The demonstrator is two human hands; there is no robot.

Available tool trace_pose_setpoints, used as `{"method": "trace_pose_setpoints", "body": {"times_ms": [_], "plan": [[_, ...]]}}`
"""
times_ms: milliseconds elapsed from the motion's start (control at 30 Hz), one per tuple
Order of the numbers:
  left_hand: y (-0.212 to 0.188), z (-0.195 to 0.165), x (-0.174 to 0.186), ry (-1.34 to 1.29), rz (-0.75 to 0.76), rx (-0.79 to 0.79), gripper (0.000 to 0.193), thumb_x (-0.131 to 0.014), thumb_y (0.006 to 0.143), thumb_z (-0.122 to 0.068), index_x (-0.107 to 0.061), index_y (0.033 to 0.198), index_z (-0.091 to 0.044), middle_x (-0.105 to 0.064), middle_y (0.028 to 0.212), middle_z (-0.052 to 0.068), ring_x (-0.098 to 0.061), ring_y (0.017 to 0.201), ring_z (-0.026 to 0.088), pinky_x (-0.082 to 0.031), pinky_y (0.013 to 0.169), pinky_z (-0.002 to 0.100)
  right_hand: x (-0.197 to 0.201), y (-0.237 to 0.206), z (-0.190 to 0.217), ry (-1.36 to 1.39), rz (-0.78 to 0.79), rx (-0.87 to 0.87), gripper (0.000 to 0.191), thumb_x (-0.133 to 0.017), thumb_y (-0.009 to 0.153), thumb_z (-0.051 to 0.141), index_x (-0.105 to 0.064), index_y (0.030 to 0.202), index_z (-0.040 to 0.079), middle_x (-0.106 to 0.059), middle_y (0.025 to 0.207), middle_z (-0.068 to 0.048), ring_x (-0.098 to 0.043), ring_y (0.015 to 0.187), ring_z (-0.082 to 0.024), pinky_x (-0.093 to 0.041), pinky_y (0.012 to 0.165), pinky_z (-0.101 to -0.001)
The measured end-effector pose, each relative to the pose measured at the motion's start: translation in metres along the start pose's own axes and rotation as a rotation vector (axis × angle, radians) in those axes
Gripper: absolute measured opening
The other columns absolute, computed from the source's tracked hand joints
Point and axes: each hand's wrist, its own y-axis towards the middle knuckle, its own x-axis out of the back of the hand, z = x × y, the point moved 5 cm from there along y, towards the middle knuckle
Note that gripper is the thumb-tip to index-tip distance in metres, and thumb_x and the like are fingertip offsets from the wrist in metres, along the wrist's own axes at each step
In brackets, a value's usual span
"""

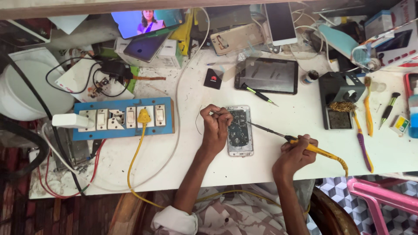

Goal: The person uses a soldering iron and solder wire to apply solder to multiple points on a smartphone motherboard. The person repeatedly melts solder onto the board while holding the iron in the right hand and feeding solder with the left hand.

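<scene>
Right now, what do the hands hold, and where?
Right hand grips the soldering iron by its yellow handle; left hand pinches a thin wire at the opened phone.

Two bare hands are counted, one opened silver phone, one yellow-handled soldering iron, one blue switch board at nine o'clock.

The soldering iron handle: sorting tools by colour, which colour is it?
Yellow, seen in the head view, gripped by the right hand: soldering iron.

Phone repair workbench: white worktop is carrying an opened phone, a tablet, loose handsets, a soldering iron being held, a soldering stand, screwdrivers, and a blue switch-and-socket board trailing cables.
</scene>
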Motion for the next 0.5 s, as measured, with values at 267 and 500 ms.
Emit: {"method": "trace_pose_setpoints", "body": {"times_ms": [267,500], "plan": [[0.0020,-0.0015,-0.0002,-0.001,0.018,0.030,0.023,-0.032,0.112,0.004,-0.020,0.124,-0.012,-0.045,0.084,0.005,-0.043,0.075,0.014,-0.041,0.072,0.028,-0.0031,-0.0014,-0.0019,-0.061,0.078,0.044,0.027,-0.050,0.114,0.024,-0.047,0.093,0.007,-0.046,0.064,0.000,-0.042,0.051,-0.007,-0.033,0.048,-0.0227],[0.0053,-0.0070,0.0011,-0.001,0.013,0.049,0.027,-0.034,0.110,0.005,-0.019,0.124,-0.012,-0.045,0.079,0.005,-0.043,0.073,0.013,-0.041,0.070,0.028,-0.0040,-0.0022,-0.0002,-0.077,0.107,0.091,0.027,-0.050,0.115,0.023,-0.047,0.094,0.007,-0.044,0.069,0.000,-0.042,0.056,-0.006,-0.037,0.052,-0.0225]]}}
